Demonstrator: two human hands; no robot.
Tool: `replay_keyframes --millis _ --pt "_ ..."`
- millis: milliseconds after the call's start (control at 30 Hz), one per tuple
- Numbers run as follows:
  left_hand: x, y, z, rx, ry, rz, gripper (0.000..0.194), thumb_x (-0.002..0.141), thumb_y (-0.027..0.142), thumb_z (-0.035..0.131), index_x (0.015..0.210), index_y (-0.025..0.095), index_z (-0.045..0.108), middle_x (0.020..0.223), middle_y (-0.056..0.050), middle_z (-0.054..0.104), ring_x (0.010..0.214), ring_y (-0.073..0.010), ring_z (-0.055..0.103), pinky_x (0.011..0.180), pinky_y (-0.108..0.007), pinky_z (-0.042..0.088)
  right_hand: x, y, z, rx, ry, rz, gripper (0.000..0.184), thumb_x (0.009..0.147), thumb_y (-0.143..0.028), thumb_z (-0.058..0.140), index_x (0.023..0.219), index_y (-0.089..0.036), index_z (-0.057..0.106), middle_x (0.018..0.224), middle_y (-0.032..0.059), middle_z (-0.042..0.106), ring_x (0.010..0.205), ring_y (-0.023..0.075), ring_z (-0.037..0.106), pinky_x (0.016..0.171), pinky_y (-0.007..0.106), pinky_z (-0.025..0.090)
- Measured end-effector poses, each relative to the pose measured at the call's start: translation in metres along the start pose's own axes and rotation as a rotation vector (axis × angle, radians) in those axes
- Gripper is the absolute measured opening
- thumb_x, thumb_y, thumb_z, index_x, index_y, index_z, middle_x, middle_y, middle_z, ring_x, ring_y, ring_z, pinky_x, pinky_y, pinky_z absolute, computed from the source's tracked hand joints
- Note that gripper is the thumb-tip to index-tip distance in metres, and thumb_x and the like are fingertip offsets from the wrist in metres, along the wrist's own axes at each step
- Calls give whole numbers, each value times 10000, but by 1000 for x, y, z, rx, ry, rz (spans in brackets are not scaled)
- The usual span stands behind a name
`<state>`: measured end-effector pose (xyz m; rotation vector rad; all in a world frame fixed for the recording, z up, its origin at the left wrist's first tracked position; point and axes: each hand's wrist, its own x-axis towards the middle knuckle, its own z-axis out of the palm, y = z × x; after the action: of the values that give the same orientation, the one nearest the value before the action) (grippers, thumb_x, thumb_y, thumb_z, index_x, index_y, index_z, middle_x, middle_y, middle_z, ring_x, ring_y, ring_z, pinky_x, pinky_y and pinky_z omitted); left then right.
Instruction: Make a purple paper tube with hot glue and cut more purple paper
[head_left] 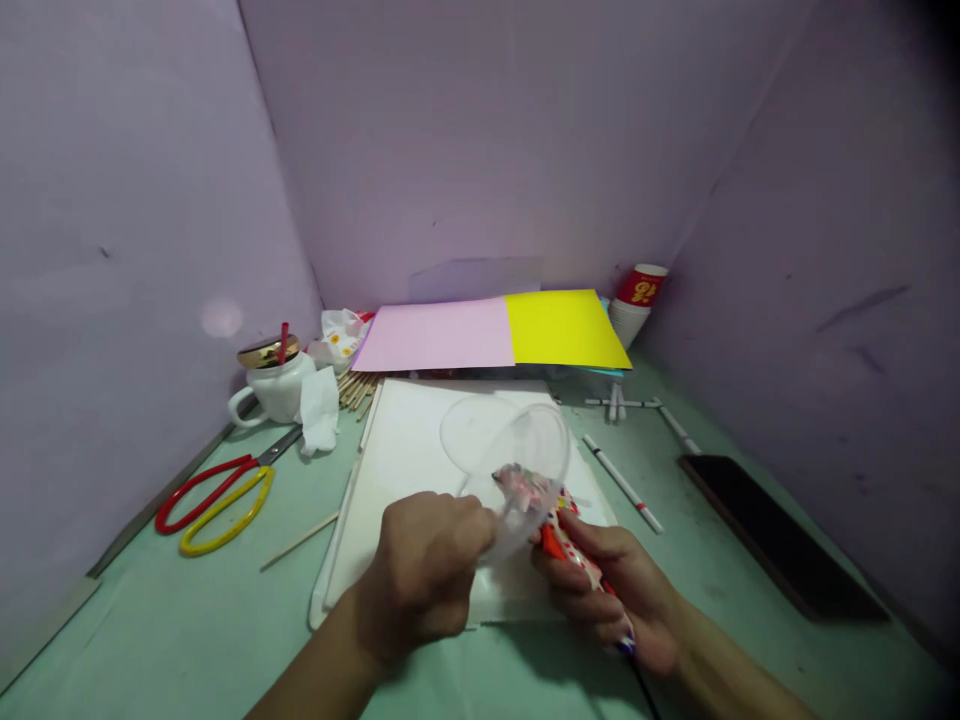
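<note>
My left hand point(431, 560) is closed at the edge of a clear round plastic piece point(553, 440), perhaps a lid or cup, slightly blurred. My right hand point(611, 585) wraps around a colourfully patterned glue gun point(574, 550) with an orange trigger and a black cord point(645, 690). The front of the glue gun shows through the clear plastic, and I cannot tell whether they touch. Both hands are above a white board point(405, 450). A faint round transparent outline point(469, 435) shows on the board behind the plastic.
On the left are scissors point(225, 500), a wooden stick point(300, 540), a white mug point(274, 390) and a tissue point(320, 410). Pink point(442, 335) and yellow sheets point(566, 330) lie behind. Paper cups point(637, 300), marker pens point(622, 483) and a phone point(780, 535) are on the right.
</note>
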<state>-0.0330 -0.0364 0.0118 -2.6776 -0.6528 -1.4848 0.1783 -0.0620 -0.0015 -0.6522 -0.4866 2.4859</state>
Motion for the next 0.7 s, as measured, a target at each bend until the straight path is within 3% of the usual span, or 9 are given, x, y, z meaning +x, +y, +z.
replay_keyframes --millis 100,200,333,467,567,700 --pt "2 1 -7 101 -34 146 359 698 81 457 1039 149 543 736 -66 653 563 -165 542 515 -296 371 2 3 -9 3 -123 52 428 700 -515 628 538 -152 469 340 -71 352 273 20 197 260 128 112" --pt "4 3 -11 146 -59 222 339 707 86 433 1025 111 549 757 -90 663 541 -156 504 488 -299 331 5 7 -15 12 -126 52 438 679 -507 647 512 -155 447 335 -75 342 264 14 180 247 127 111" --pt "4 8 -12 160 11 242 320 737 79 410 1018 91 563 741 -100 668 573 -168 560 505 -310 387 9 12 -13 -17 -93 13 503 699 -568 616 476 -165 413 307 -72 310 242 17 187 230 139 110" --pt "2 14 -9 227 112 127 253 843 121 384 1016 137 567 719 -81 683 591 -175 606 527 -317 456 10 18 -4 -156 74 -166 512 719 -573 606 474 -147 459 312 -69 309 249 11 199 252 134 127" --pt "4 14 -6 280 193 147 219 877 168 378 976 161 573 640 -50 667 536 -161 599 492 -297 469 10 22 -1 -267 211 -338 525 721 -604 605 511 -132 513 336 -59 337 280 17 246 288 134 179" --pt "9 13 -4 332 310 165 234 903 176 350 909 167 584 566 -15 635 482 -130 578 436 -252 436 9 26 1 -435 310 -496 449 664 -547 699 816 -127 652 412 -35 442 343 74 377 346 182 316"
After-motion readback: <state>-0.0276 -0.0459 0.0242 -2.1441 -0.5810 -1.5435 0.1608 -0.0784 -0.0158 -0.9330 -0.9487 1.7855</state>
